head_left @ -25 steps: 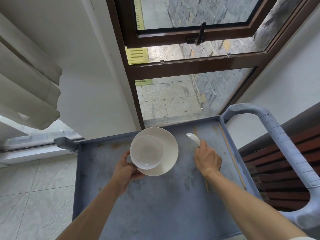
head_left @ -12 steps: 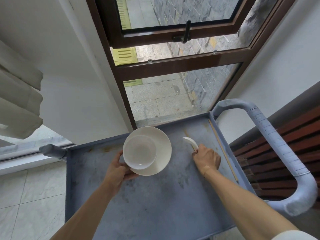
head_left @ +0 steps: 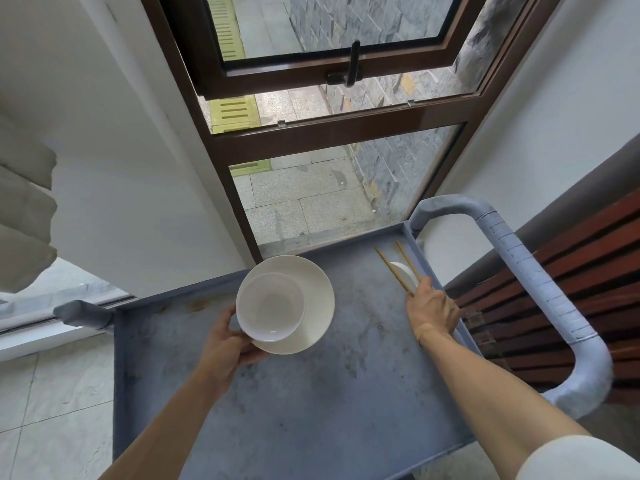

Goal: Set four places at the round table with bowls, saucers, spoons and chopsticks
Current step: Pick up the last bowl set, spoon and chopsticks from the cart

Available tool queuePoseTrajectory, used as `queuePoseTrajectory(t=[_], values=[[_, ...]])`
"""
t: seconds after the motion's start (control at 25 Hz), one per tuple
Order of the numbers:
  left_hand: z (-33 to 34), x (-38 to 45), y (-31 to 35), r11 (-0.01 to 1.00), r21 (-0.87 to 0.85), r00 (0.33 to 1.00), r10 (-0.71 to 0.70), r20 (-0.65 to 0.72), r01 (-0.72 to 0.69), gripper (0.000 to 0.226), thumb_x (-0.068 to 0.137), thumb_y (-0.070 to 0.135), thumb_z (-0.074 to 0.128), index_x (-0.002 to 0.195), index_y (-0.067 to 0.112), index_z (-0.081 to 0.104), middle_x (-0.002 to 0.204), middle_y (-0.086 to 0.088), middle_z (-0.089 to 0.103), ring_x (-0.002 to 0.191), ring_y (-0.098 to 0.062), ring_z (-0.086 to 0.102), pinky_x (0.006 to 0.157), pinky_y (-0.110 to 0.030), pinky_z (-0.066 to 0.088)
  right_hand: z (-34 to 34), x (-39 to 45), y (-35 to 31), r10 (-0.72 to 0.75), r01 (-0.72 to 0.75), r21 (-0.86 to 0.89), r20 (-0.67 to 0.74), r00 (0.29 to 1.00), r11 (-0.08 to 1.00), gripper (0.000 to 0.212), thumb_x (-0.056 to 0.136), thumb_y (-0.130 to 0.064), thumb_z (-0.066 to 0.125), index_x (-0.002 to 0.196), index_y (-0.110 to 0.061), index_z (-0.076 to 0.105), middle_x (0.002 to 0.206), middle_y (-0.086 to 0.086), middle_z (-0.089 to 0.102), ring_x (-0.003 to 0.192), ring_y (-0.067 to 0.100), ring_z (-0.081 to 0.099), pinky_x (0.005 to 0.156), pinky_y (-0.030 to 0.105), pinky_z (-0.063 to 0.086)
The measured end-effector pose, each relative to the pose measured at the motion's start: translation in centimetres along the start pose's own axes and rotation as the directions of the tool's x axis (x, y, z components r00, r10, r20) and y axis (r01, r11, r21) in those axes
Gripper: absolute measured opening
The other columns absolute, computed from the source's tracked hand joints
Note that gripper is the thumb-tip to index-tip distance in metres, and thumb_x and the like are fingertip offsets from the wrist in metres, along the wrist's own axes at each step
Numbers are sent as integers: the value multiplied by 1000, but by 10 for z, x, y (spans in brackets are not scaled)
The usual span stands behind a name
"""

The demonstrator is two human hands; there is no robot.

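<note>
A white bowl [head_left: 270, 305] sits on a white saucer [head_left: 313, 306], and my left hand [head_left: 225, 344] grips the pair at their near left rim, above the blue-grey cart tray [head_left: 311, 393]. My right hand [head_left: 431, 308] is at the tray's right rim, holding a white spoon [head_left: 403, 271] together with two wooden chopsticks [head_left: 393, 270] whose tips point away toward the far right corner. The spoon's handle and the chopsticks' near ends are hidden in my hand.
The cart's padded grey handle [head_left: 540, 296] loops up on the right, beside a dark red slatted bench [head_left: 554, 289]. A brown-framed window [head_left: 329, 133] rises just beyond the tray. A second grey handle end [head_left: 83, 313] sticks out at the left, over tiled floor.
My right hand has moved right to the tray's rim and now holds both chopsticks along with the spoon. My left hand keeps its grip on the bowl and saucer.
</note>
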State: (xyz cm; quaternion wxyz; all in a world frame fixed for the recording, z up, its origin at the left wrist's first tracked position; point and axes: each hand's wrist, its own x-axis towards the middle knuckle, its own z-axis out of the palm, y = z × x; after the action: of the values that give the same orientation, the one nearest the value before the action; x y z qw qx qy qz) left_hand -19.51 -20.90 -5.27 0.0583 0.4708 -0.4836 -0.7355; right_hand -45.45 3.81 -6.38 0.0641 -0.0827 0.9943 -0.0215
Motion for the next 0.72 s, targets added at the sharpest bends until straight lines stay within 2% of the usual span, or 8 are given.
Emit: queuePoseTrajectory(t=[0.08,0.24,0.4,0.48,0.6,0.72], values=[[2,-1,2,1000,-4,1000,-2,0,2,75,82,-25,41,134,30,46,85,-18,76,78,-34,76,65,-43,63,-1,4,0,15,-15,-15,7,1000,1000,20,97,-27,49,107,-9,50,99,20,71,92,40,68,67,37,42],[4,-4,5,1000,-26,1000,-5,3,5,74,82,-25,42,133,29,47,85,-13,77,77,-32,76,64,-42,63,-4,12,0,8,2,-121,83,997,993,26,98,-17,42,112,-6,61,109,16,71,99,35,68,77,36,50],[4,-7,6,1000,-26,1000,0,-2,0,72,83,-24,43,131,29,48,82,-14,77,76,-31,76,63,-41,63,-13,23,1,-121,144,-181,135,983,973,27,90,-23,53,109,-8,64,105,13,72,97,32,69,73,32,49],[3,-8,6,1000,-24,1000,-2,-3,2,72,83,-24,43,134,26,45,80,-14,76,73,-29,75,62,-40,63,-15,28,2,-187,222,-215,172,967,951,27,90,-27,52,109,-10,64,106,12,72,98,32,68,72,31,46],[1,-8,6,1000,-19,1000,-3,-2,3,71,84,-22,47,139,22,42,81,-14,76,73,-28,75,64,-41,63,-11,23,1,-229,260,-208,163,960,943,27,96,-29,46,111,-11,60,110,11,67,99,33,66,69,33,41],[3,-10,10,1000,-15,1000,0,8,0,69,86,-20,49,140,22,42,86,-18,77,77,-31,76,64,-41,63,-5,11,-1,-252,272,-198,122,960,942,26,99,-27,40,114,-11,56,115,11,57,102,34,59,72,37,45]])
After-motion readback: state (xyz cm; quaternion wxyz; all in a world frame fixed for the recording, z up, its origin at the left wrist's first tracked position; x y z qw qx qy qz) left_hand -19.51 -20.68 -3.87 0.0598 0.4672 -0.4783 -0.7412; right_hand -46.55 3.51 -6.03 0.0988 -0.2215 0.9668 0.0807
